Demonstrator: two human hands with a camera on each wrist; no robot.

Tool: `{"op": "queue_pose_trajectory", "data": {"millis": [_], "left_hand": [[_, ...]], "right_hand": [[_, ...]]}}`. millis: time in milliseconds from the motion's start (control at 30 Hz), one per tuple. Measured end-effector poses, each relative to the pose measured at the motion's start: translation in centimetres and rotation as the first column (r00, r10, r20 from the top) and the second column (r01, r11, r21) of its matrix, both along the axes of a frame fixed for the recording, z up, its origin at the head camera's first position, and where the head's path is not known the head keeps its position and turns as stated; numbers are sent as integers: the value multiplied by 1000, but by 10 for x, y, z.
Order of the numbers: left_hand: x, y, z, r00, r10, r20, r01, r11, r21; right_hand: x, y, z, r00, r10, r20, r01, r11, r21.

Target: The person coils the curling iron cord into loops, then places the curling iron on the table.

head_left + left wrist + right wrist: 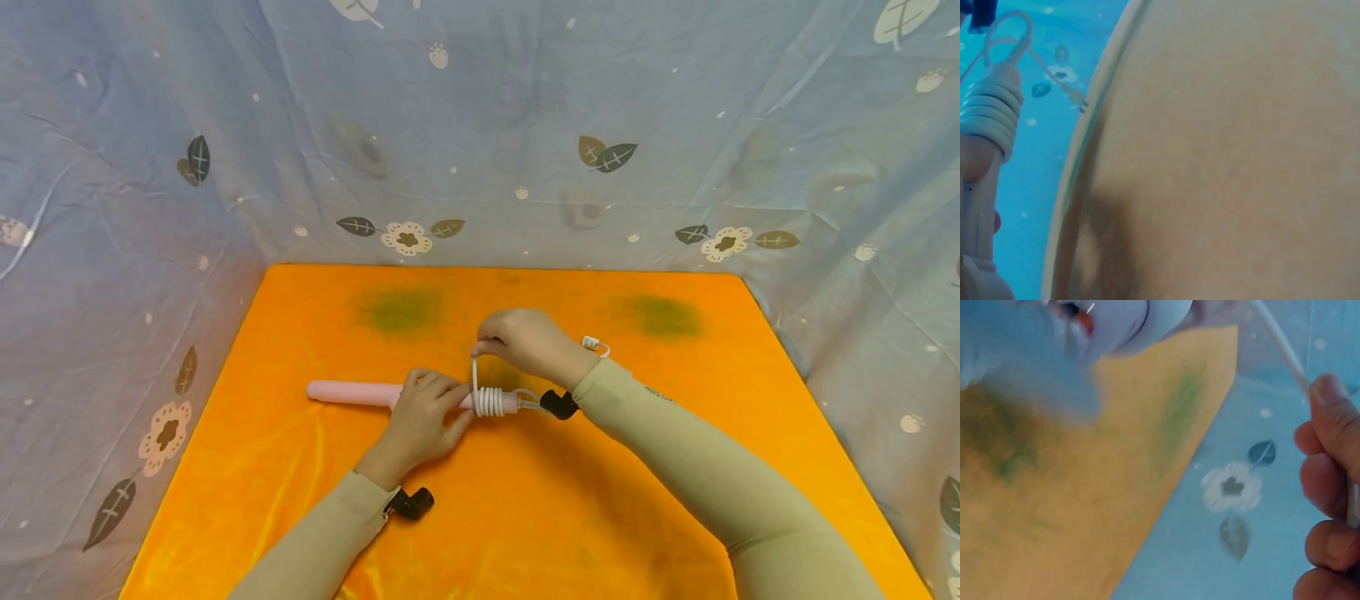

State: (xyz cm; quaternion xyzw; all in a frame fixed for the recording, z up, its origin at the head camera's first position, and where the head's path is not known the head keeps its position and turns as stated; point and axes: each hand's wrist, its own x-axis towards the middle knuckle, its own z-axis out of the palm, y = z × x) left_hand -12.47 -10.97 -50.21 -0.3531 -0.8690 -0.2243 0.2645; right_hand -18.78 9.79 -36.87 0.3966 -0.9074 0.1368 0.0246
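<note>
A pink hair-styling iron [352, 392] lies crosswise, its long barrel pointing left. My left hand [423, 417] grips it around the handle, with the thumb close beside the coils in the left wrist view. Several turns of white cord [491, 402] are wound around the handle's right end. My right hand [525, 342] pinches the cord above these coils, and a straight length runs up from them to its fingertips. In the right wrist view the cord [1282, 347] passes between thumb and curled fingers [1329, 544]. The white plug [590, 342] shows beyond the right wrist.
An orange cloth-covered table [600, 525] lies under the hands, with darker greenish patches toward the back. Pale blue patterned curtains [480, 125] stand around its back and sides. A black camera mount [412, 503] sits on the left wrist, another [558, 405] on the right.
</note>
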Motion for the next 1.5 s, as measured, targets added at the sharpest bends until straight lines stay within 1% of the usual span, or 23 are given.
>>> {"op": "queue_pose_trajectory", "data": {"millis": [67,167,267,333,400,433,467,500,567,633,667,700,800,867,967,1100,1233,1267,1400,1500], "left_hand": [[1,0,0,1000,-4,-3,4,1000,4],[1,0,0,1000,-5,-7,5,1000,2],[1,0,2,1000,-9,-8,9,1000,1],[1,0,3,1000,-15,2,15,1000,-6],[1,-1,5,999,-22,34,23,999,-31],[1,-1,6,998,-19,62,23,998,-58],[1,0,7,995,-7,100,17,995,-101],[2,0,10,988,9,152,13,989,-148],[4,2,14,970,49,237,10,970,-242],[5,4,19,950,95,296,4,948,-319],[5,5,21,943,113,314,1,940,-342],[6,6,23,938,119,326,1,939,-345],[4,6,23,939,128,319,-9,936,-351],[4,6,23,937,142,320,-16,931,-366],[4,5,21,934,167,316,-29,916,-401],[4,4,20,926,186,328,-35,908,-417],[3,3,19,910,181,372,-20,917,-397],[2,2,19,906,181,382,-22,923,-384],[-1,-3,16,899,175,401,-42,947,-318],[-3,-7,13,899,157,408,-49,963,-263]], "right_hand": [[-7,6,-4,996,-54,71,54,998,-7],[-15,18,-13,980,-118,161,119,993,4],[-19,28,-28,956,-150,251,154,988,6],[-19,34,-38,939,-157,307,166,986,-3],[-19,39,-48,924,-155,350,174,984,-23],[-19,41,-52,918,-156,365,179,983,-31],[-19,42,-55,914,-159,372,186,982,-38],[-19,43,-56,913,-163,374,193,980,-42],[-18,45,-56,917,-178,357,206,978,-43],[-17,47,-55,928,-181,324,207,977,-45],[-17,47,-54,936,-179,302,203,978,-48],[-16,48,-53,946,-170,277,192,980,-54],[-13,48,-50,970,-147,193,160,985,-58],[-11,47,-48,982,-134,131,142,989,-50],[-8,46,-43,991,-122,54,124,992,-30],[-4,44,-37,993,-119,11,119,993,-26],[-3,44,-33,992,-126,2,126,992,-18],[-2,44,-33,991,-131,6,131,991,-17],[-1,47,-33,988,-152,18,152,988,-23],[1,48,-33,988,-156,10,156,987,-24]]}}
